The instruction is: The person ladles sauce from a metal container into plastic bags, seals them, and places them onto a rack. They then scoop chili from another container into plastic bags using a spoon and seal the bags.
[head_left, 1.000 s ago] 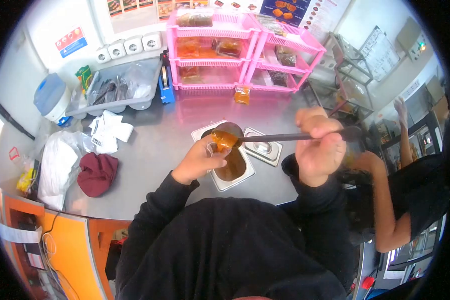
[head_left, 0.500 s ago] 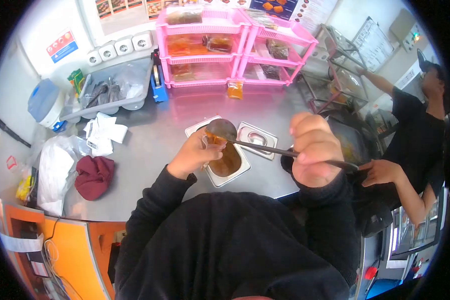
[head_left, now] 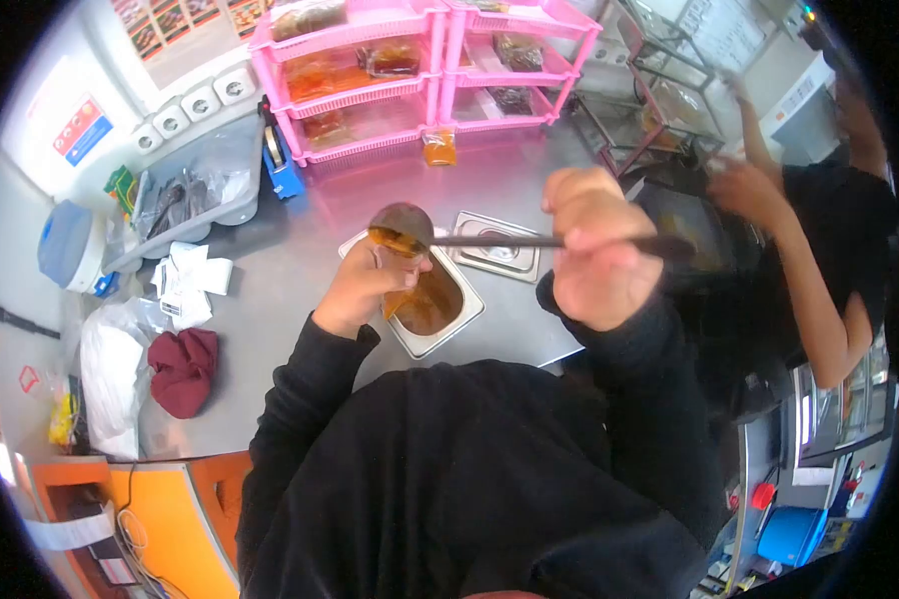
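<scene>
My right hand [head_left: 601,250] is closed round the long dark handle of a ladle [head_left: 402,228], held nearly level over the counter. Brown-orange sauce shows in the tilted ladle bowl, which rests at the mouth of a small clear plastic bag [head_left: 398,268]. My left hand [head_left: 358,285] pinches that bag below the ladle, and orange sauce shows in its lower end. Under both lies a steel food pan [head_left: 466,317] with brown sauce [head_left: 430,304] inside. Its steel lid [head_left: 497,246] lies on the counter just beyond the pan, to the right.
Pink shelves [head_left: 360,105] with packets stand at the back, a filled sauce packet [head_left: 440,148] before them. Left are a grey tray [head_left: 240,208], blue tape dispenser [head_left: 284,172], papers [head_left: 190,280] and maroon cloth [head_left: 183,371]. A co-worker [head_left: 829,250] stands at the right.
The ladle's handle has swung closer to level, its bowl still at the bag. The camera view has shifted. The co-worker's near hand has risen toward the rack.
</scene>
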Demonstrator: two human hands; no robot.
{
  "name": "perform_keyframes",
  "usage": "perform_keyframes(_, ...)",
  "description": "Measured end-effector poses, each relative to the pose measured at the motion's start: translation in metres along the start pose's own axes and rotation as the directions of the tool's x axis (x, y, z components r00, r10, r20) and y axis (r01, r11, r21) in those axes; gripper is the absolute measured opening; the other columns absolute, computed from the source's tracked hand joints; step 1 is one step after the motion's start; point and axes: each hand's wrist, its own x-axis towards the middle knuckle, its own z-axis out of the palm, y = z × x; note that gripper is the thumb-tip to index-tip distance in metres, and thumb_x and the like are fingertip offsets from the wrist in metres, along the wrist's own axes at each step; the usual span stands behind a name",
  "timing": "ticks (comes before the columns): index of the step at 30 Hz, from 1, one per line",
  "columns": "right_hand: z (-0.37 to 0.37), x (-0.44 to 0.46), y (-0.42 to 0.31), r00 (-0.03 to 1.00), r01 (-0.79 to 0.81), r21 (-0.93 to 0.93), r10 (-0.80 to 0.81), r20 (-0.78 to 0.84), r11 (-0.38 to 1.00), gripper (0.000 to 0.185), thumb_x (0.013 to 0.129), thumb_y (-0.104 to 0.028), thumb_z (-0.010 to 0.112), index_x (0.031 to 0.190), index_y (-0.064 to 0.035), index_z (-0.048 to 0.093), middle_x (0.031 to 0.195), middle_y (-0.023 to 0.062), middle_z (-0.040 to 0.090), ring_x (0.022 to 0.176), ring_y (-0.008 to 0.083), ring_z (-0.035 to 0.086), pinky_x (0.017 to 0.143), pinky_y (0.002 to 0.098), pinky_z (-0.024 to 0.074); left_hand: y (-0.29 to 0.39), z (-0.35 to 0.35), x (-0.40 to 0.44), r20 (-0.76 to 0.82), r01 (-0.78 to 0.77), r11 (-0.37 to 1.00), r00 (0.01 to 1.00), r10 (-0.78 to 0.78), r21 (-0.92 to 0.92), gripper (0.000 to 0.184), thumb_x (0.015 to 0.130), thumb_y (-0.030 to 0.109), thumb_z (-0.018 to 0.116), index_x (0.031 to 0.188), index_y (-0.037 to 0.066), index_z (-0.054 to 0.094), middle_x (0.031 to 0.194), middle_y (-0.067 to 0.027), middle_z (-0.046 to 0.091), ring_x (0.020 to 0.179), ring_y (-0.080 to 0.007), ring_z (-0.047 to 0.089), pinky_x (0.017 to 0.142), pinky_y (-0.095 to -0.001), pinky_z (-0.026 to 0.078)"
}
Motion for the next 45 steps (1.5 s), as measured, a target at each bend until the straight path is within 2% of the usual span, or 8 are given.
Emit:
perform_keyframes(4,0.002,-0.007,0.004,0.87,-0.361,0.165,0.396,-0.296,0.918,0.025,0.089,-0.022,0.046,0.078,-0.0007,0.054,0.077,0.0045,0.055,0.065,0.0089,0.048,0.055,0.0204,0.039,0.001,0.003,0.003,-0.002,-0.025,0.999,1.0,0.025,-0.04,0.055,0.054,0.008,0.063,0.106,0.001,0.047,0.097,-0.0081,0.05,0.084,-0.0232,0.053,0.082,-0.0429,0.042)
perform_keyframes(15,-0.013,-0.016,0.036,0.541,-0.359,0.614,0.693,-0.477,0.703,0.029,0.09,-0.031,0.044,0.084,-0.0032,0.051,0.061,0.0014,0.045,0.061,0.0129,0.045,0.064,0.0294,0.0396,-0.005,-0.009,0.009,0.1,-0.086,0.978,0.989,0.107,-0.191,0.053,0.057,0.011,0.063,0.107,0.001,0.048,0.09,-0.0056,0.049,0.088,-0.0214,0.051,0.084,-0.0416,0.042)
perform_keyframes(21,-0.018,-0.072,0.054,0.438,-0.692,0.396,0.787,-0.434,0.603,0.033,0.089,-0.033,0.047,0.08,-0.0027,0.057,0.063,0.0021,0.052,0.056,0.0072,0.046,0.055,0.0224,0.0389,0.008,-0.044,-0.01,-0.069,-0.191,0.919,0.982,0.178,-0.345,0.049,0.059,0.014,0.058,0.106,0.004,0.047,0.092,-0.0053,0.048,0.088,-0.0232,0.049,0.086,-0.0442,0.039)
perform_keyframes(25,0.013,-0.108,0.063,0.523,-0.852,0.029,0.847,0.097,0.523,0.036,0.088,-0.037,0.045,0.078,-0.0058,0.062,0.065,0.002,0.054,0.061,0.0099,0.046,0.058,0.0239,0.0352,0.024,-0.057,-0.014,-0.088,-0.236,0.878,0.972,0.22,-0.417,0.051,0.057,0.017,0.054,0.105,0.006,0.045,0.09,-0.004,0.045,0.085,-0.0225,0.047,0.087,-0.0457,0.037)
perform_keyframes(28,0.025,-0.111,0.061,0.721,-0.376,-0.5,0.585,0.372,0.781,0.034,0.086,-0.037,0.046,0.08,-0.0078,0.063,0.067,0.0047,0.054,0.074,0.0174,0.047,0.07,0.031,0.0342,0.033,-0.057,-0.014,-0.005,-0.22,0.835,0.968,0.252,-0.504,0.05,0.056,0.015,0.054,0.105,0.008,0.043,0.09,-0.0033,0.043,0.085,-0.0212,0.045,0.09,-0.0472,0.034)
perform_keyframes(31,0.03,-0.107,0.059,0.457,-0.431,-0.484,0.646,0.611,0.762,0.024,0.083,-0.031,0.052,0.083,-0.0104,0.065,0.076,0.0077,0.05,0.085,0.0251,0.042,0.08,0.0344,0.0319,0.037,-0.057,-0.013,0.054,-0.204,0.798,0.957,0.284,-0.567,0.05,0.056,0.013,0.054,0.104,0.008,0.041,0.09,-0.0035,0.042,0.085,-0.0211,0.045,0.093,-0.0478,0.033)
perform_keyframes(35,0.02,-0.116,0.077,0.561,-0.448,-0.378,0.584,0.587,0.81,0.032,0.086,-0.034,0.047,0.081,-0.0065,0.063,0.068,0.0074,0.054,0.074,0.0201,0.051,0.069,0.0337,0.0383,0.037,-0.056,-0.013,0.05,-0.217,0.776,0.951,0.304,-0.592,0.05,0.055,0.012,0.055,0.104,0.008,0.041,0.09,-0.0038,0.042,0.085,-0.0211,0.045,0.093,-0.0472,0.032)
perform_keyframes(45,-0.005,-0.107,0.07,0.392,-0.901,0.192,0.92,-0.027,0.389,0.028,0.089,-0.024,0.046,0.079,-0.0012,0.057,0.068,0.0008,0.054,0.062,0.0077,0.047,0.06,0.0215,0.0385,0.035,-0.05,-0.016,-0.068,-0.33,0.895,0.943,0.325,-0.301,0.057,0.052,0.017,0.054,0.106,0.004,0.045,0.092,-0.0057,0.043,0.087,-0.0227,0.046,0.089,-0.0438,0.036)
